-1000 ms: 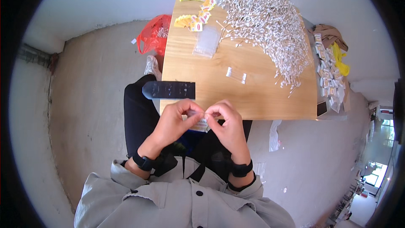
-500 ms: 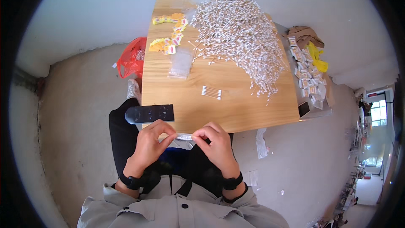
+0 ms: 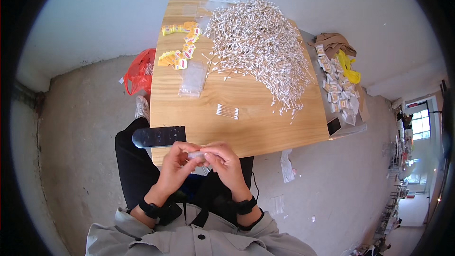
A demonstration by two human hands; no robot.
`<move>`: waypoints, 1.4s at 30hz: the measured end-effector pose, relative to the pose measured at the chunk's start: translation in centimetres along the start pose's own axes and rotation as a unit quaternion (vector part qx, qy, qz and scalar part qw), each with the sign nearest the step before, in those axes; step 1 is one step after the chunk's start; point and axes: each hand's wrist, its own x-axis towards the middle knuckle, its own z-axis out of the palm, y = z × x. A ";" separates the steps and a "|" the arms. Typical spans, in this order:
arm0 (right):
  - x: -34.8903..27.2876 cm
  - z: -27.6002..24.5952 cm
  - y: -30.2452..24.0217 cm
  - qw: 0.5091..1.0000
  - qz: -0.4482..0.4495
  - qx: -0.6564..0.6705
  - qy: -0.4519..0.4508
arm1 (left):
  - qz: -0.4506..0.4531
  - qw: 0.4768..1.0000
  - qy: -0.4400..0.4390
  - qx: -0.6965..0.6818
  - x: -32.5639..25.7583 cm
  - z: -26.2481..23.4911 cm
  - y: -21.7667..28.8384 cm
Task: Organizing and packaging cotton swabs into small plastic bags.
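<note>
Just off the table's near edge, my left hand (image 3: pixel 173 165) and my right hand (image 3: pixel 226 167) are close together. Both are closed on a small clear plastic bag (image 3: pixel 195 155), pinched between fingers and thumbs. It looks folded or rolled; its contents are too small to make out. Beyond my hands, a short row of cotton swabs (image 3: pixel 227 111) lies side by side on the wooden table (image 3: pixel 265 135). A large heap of loose cotton swabs (image 3: pixel 263 42) covers the far right. Flat clear bags (image 3: pixel 192 80) are stacked left of the heap.
Yellow-and-white labels (image 3: pixel 180 60) lie at the far left. A dark, round-ended flat object (image 3: pixel 160 136) overhangs the table's left edge. Beside the table hangs a red plastic bag (image 3: pixel 140 72). On the right, small filled packs (image 3: pixel 334 87) lie near a yellow bag (image 3: pixel 348 68).
My hands have drawn together, and the clear bag stretched between them is now bunched in my fingers. The table has shifted slightly left and down in view.
</note>
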 end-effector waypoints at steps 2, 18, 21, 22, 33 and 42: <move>-0.1 0.3 0.6 1.000 -0.008 -0.010 0.011 | -0.028 0.999 0.007 -0.021 0.3 0.4 -0.6; 0.4 0.6 5.3 0.965 0.187 0.157 0.094 | -0.126 0.985 0.057 -0.104 2.5 -1.1 -7.6; 0.4 1.0 6.0 0.979 0.145 0.106 0.099 | -0.095 0.984 0.053 -0.138 2.4 -0.5 -7.3; 0.4 1.1 6.1 0.984 0.125 0.075 0.103 | -0.093 0.983 0.056 -0.147 2.4 -0.3 -7.0; 0.0 0.5 7.0 0.977 0.145 0.137 0.078 | -0.055 0.991 0.080 -0.094 2.6 -0.7 -8.7; 0.2 0.6 7.7 0.984 0.123 0.112 0.059 | 0.013 0.996 0.087 0.001 1.9 0.3 -6.9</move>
